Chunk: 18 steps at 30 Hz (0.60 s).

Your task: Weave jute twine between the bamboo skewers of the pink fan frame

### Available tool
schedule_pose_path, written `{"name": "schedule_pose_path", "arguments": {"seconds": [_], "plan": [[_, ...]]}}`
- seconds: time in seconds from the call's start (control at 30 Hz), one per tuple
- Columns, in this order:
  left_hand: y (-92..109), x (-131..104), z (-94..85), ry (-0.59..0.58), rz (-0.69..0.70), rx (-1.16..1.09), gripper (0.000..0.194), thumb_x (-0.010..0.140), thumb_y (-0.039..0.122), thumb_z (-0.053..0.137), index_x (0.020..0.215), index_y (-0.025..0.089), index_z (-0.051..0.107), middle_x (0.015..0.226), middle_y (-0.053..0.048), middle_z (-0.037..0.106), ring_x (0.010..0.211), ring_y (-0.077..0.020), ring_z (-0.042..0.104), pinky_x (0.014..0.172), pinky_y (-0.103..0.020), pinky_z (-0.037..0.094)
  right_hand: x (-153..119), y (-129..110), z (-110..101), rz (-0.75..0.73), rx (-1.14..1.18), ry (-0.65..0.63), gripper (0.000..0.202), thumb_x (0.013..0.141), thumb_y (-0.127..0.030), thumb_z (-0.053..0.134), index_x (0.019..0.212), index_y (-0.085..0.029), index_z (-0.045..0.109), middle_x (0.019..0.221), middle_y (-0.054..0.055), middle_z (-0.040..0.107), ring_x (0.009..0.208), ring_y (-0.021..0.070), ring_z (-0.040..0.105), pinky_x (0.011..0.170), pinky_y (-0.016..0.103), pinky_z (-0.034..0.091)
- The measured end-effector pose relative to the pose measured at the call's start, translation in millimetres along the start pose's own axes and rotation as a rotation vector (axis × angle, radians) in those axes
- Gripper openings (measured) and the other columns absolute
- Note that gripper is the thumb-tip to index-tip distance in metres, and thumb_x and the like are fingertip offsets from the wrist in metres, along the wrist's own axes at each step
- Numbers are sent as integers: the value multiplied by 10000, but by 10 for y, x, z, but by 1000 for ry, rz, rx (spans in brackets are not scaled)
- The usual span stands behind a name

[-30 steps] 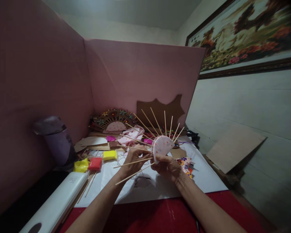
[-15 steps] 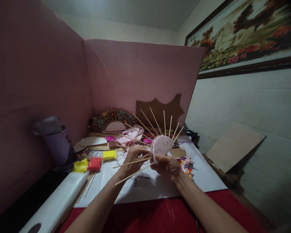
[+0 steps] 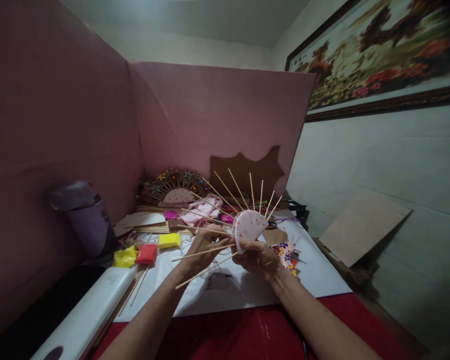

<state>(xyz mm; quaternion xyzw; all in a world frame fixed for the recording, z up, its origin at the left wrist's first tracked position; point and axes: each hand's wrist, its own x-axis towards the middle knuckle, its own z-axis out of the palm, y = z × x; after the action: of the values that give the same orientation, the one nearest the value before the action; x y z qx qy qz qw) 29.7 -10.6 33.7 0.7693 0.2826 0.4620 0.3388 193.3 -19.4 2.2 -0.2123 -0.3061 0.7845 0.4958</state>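
Observation:
A half-round piece covered in white cloth with reddish dots [image 3: 250,227] is up in front of me, tilted, its curved edge up and to the left. Thin wooden sticks [image 3: 204,228] fan out from that edge, several of them. My right hand [image 3: 258,257] is closed on the lower edge of the piece, thumb over the front. At the left side, my left hand [image 3: 206,246] pinches a stick close to where it meets the cloth edge; its fingertips are partly hidden by the sticks.
A finished-looking decorated fan [image 3: 178,196] stands at the back beside crumpled pink cloth [image 3: 202,210]. Yellow [image 3: 169,240] and red packets [image 3: 146,254] lie left, near a white case [image 3: 93,305] and a purple tumbler [image 3: 88,220]. Flowered cloth [image 3: 285,254] lies right.
The half-round piece and its sticks have shifted very slightly left and down. Both hands keep their grip in nearly the same place.

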Motion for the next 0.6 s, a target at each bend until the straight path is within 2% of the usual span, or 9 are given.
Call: {"name": "schedule_pose_path", "arguments": {"seconds": [0.17, 0.33, 0.6], "plan": [[43, 12, 0, 21, -49, -76, 357, 681, 486, 661, 632, 135, 699, 584, -31, 570, 569, -115, 478, 508, -223, 362, -8, -8, 22, 11, 21, -46, 200, 549, -91, 729, 702, -111, 602, 578, 1, 612, 434, 37, 417, 445, 189, 317], [25, 21, 6, -12, -13, -96, 355, 708, 469, 644, 589, 135, 662, 557, -15, 544, 547, -99, 448, 497, -215, 344, -13, -6, 24, -4, 29, -24, 213, 537, -76, 725, 706, -109, 599, 568, -12, 601, 447, 38, 427, 450, 178, 313], [-39, 11, 16, 15, -38, -57, 342, 709, 463, 644, 608, 136, 644, 596, -15, 544, 583, -111, 462, 525, -227, 358, -4, -2, -12, 10, 24, -19, 163, 553, -98, 722, 671, -103, 609, 559, -1, 597, 451, 56, 457, 466, 201, 357]]}}
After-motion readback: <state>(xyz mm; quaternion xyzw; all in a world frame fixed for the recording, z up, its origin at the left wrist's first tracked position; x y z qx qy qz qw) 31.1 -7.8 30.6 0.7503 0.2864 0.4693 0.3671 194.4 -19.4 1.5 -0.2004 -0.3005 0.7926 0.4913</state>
